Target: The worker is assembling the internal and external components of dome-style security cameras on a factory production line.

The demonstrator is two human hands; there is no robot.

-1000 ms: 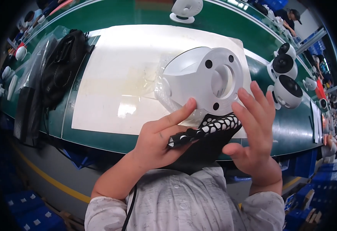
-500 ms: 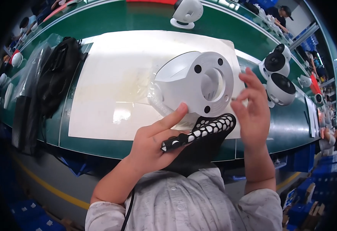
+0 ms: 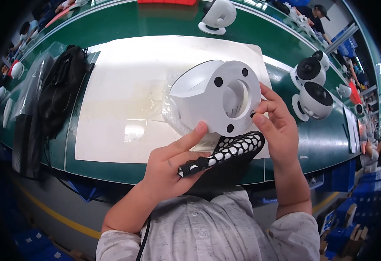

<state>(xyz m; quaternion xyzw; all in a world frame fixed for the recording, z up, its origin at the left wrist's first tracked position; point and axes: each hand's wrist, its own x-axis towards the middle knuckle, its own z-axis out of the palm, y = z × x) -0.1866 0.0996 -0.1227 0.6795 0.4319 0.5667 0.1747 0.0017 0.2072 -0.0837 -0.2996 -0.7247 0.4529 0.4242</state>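
A white rounded housing lies tilted on the white mat, its flat ring base facing up with a large round opening. Black round pads sit on the base, such as one at its upper left. My right hand pinches a small black round pad against the ring's right edge, where a recess was visible earlier. My left hand is closed around a black sheet with white round cut-outs, folded over below the housing. Its index finger presses on the housing's near side.
The white mat covers the middle of the green bench. A black bag and clear plastic wrap lie at left. White units with black fronts stand at right, and another white unit at the back. A red bin is at the far edge.
My right hand has moved left and down onto the ring, bringing the black pad to the recess at its right edge. My left hand and the housing have shifted slightly left.
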